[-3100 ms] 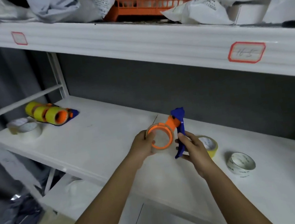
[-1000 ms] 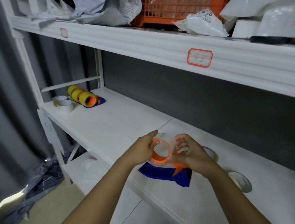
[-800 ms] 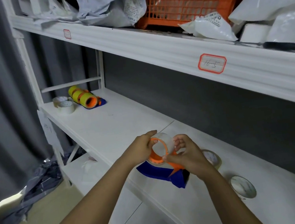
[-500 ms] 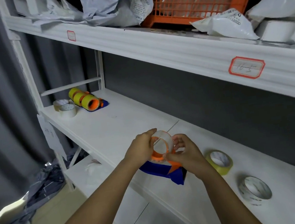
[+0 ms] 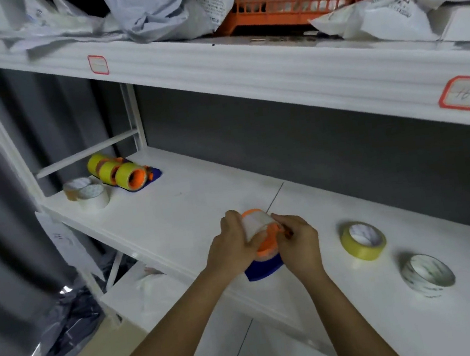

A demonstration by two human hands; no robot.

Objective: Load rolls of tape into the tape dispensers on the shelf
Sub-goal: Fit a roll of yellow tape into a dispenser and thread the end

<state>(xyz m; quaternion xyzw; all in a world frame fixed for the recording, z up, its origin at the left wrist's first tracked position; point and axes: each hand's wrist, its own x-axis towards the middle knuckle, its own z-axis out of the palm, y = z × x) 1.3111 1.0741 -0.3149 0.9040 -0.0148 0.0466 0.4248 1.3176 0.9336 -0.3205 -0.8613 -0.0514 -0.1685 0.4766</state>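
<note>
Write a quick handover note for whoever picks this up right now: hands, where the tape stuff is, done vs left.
Left hand: grips the clear tape roll seated on the orange wheel of the dispenser.
Right hand: pinching at the roll's right side; what the fingertips hold is hidden.
Blue-and-orange dispenser: between both hands, at the front edge of the white shelf.
Spare rolls: yellow roll and white roll lie flat to the right.
Far left: dispensers already loaded with yellow tape, with two loose rolls beside them.
Left: finish this dispenser; no other empty dispenser is visible.
</note>
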